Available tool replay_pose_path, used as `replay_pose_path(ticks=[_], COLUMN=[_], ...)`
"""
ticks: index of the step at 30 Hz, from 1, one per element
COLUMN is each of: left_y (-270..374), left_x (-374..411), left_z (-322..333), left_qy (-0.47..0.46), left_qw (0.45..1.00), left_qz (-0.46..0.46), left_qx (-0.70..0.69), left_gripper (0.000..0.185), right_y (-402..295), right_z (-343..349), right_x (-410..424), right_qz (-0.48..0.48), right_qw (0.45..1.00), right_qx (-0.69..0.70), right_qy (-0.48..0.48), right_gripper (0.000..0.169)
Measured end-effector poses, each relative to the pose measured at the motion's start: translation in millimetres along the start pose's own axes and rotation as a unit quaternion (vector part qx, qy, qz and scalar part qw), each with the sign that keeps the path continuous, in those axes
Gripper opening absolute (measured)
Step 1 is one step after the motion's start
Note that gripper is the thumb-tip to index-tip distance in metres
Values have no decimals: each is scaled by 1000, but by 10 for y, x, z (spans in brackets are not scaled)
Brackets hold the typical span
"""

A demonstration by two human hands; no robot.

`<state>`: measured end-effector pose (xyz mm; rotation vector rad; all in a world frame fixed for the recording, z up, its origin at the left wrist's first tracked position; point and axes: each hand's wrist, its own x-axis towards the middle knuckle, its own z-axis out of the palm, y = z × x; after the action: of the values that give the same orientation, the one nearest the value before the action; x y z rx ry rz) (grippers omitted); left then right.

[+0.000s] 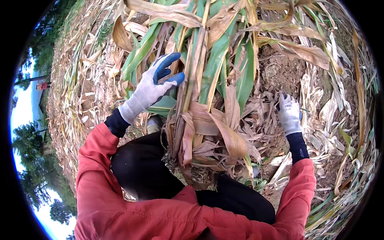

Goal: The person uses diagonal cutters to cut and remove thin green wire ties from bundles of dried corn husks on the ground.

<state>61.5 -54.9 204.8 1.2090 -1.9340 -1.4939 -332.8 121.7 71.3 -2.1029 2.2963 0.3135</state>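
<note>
A bundle of cut corn stalks, with green and dried brown leaves, lies lengthwise before me and reaches back to my knees. My left hand, in a grey knit glove with blue-coated fingers, is beside the bundle's left side. Its thumb and fingers are spread, with nothing between them. To the right of the bundle, my right hand, also gloved, is low over dry corn leaves and soil. Its fingers curl down and their tips are hidden. A short, thin greenish piece shows past its outer edge; whether the hand grips it is unclear.
Dry corn leaves litter the brown soil to the right. More stalks and leaves lie at the lower right. My bent knees flank the bundle's near end. Trees and a distant figure in red appear at far left.
</note>
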Motion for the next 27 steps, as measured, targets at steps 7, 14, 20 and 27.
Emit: replay_pose_path(ticks=[7, 14, 20, 27], left_y=[-1713, -3235, -4494, -2867], left_x=[-1959, -1479, -1004, -1057], left_z=[-1062, -1106, -1263, -1444], left_qy=[355, 387, 184, 70], left_qw=[829, 767, 876, 845], left_qz=[-276, -394, -325, -399], left_qx=[-332, -328, 306, -349], left_gripper=[35, 29, 44, 27], right_y=[-226, 249, 651, -121], right_z=[-101, 859, 1947, 378], right_x=[174, 173, 212, 61], right_qz=[-160, -44, -16, -165], right_qw=[986, 999, 956, 947], right_qx=[29, -2, 283, -257], right_qy=[44, 21, -75, -99], right_gripper=[59, 34, 23, 32])
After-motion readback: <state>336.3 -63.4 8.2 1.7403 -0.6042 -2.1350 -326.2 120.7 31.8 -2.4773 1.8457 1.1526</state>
